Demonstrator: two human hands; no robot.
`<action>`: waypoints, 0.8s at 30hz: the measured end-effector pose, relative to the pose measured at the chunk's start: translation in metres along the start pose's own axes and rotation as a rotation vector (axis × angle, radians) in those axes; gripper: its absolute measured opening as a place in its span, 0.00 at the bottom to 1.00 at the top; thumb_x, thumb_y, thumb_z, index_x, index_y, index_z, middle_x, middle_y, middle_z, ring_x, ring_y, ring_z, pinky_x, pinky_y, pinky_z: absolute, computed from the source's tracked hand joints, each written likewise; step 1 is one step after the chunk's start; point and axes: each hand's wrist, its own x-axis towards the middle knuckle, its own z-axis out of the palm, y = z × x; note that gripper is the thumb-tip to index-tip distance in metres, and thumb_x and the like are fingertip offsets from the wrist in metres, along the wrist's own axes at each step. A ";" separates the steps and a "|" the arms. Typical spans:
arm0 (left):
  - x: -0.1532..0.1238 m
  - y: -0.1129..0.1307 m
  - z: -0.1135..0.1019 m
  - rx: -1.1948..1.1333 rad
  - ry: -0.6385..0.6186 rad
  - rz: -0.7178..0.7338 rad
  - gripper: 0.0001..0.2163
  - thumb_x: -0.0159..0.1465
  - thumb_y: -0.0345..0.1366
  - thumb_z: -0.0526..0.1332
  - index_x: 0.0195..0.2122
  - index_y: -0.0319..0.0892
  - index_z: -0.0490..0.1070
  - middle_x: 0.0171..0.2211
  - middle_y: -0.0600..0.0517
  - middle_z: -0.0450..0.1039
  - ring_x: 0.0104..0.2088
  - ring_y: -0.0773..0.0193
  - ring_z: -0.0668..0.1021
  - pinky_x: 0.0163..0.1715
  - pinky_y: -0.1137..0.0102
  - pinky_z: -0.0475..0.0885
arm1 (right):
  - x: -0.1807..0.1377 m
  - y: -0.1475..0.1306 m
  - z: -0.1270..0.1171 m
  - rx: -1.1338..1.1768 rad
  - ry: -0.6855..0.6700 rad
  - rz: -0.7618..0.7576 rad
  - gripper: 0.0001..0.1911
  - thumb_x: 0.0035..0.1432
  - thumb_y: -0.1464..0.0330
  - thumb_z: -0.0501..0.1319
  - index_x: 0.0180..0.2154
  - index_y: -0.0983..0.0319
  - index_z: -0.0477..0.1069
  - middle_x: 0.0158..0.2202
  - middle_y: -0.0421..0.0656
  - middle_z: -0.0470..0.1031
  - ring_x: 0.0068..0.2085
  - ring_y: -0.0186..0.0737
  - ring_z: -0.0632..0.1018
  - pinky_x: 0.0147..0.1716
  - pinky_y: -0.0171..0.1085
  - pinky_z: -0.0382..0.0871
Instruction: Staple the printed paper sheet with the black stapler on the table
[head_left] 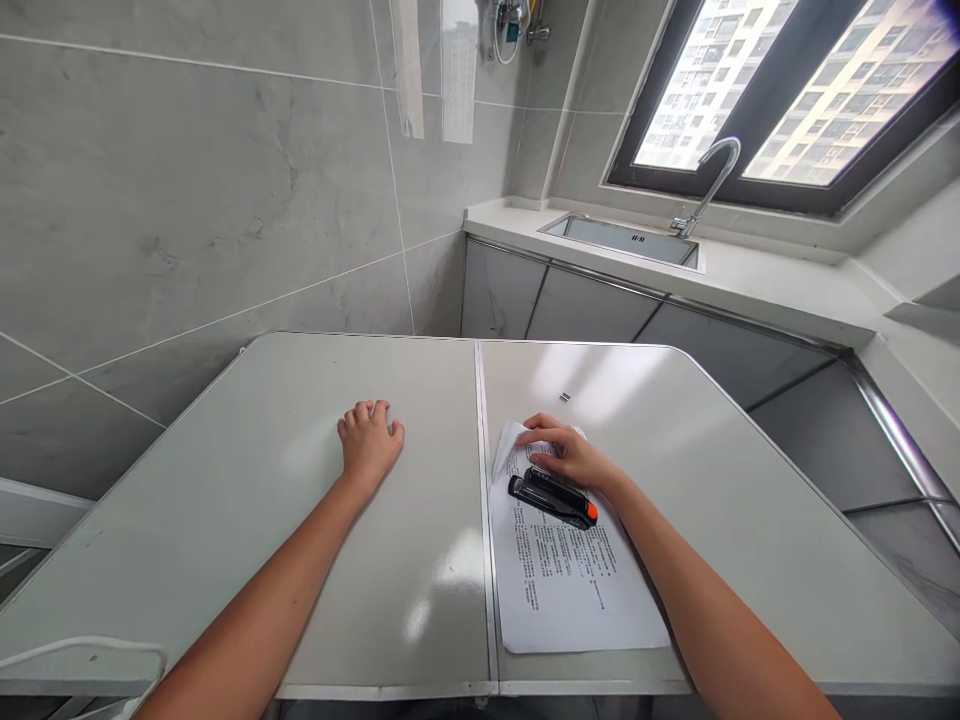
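My left hand point(370, 439) lies palm down on the left half of the white table, its fingers slightly spread and nothing in it. Across the center seam, a stack of printed paper sheets point(559, 610) rests on the right half. On the sheets lies a black stapler point(553, 498) with an orange end, tilted toward the lower right. My right hand point(562, 450) is over the top edge of the sheets, just beyond the stapler. Its fingers reach left to the curled top corner, with a gap between thumb and index finger. The undersides of these fingers are hidden.
Small staple strips point(565, 397) lie beyond my right hand on the white table point(225, 500). Past the table's far edge is a counter point(772, 285) with a sink point(622, 240) and faucet point(709, 185) below a window. A tiled wall point(225, 180) runs along the left.
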 end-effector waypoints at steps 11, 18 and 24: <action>0.000 -0.002 0.002 -0.016 0.009 -0.003 0.18 0.67 0.38 0.56 0.56 0.42 0.75 0.58 0.36 0.69 0.55 0.41 0.71 0.59 0.51 0.62 | 0.006 -0.009 0.013 -0.077 -0.074 -0.176 0.15 0.70 0.57 0.61 0.52 0.50 0.81 0.75 0.40 0.55 0.75 0.57 0.55 0.73 0.60 0.51; 0.000 -0.001 0.001 -0.031 0.005 -0.008 0.18 0.67 0.38 0.57 0.56 0.43 0.75 0.58 0.37 0.69 0.56 0.40 0.71 0.60 0.50 0.61 | 0.012 -0.026 0.031 -0.219 -0.332 -0.267 0.29 0.75 0.61 0.56 0.72 0.41 0.54 0.73 0.35 0.59 0.75 0.46 0.56 0.75 0.60 0.37; 0.001 -0.002 0.003 -0.057 0.018 -0.018 0.18 0.67 0.38 0.57 0.56 0.42 0.75 0.57 0.37 0.69 0.56 0.40 0.71 0.60 0.50 0.61 | 0.022 -0.027 0.050 -0.347 -0.268 -0.209 0.29 0.77 0.60 0.52 0.74 0.43 0.50 0.74 0.38 0.55 0.75 0.47 0.55 0.75 0.62 0.39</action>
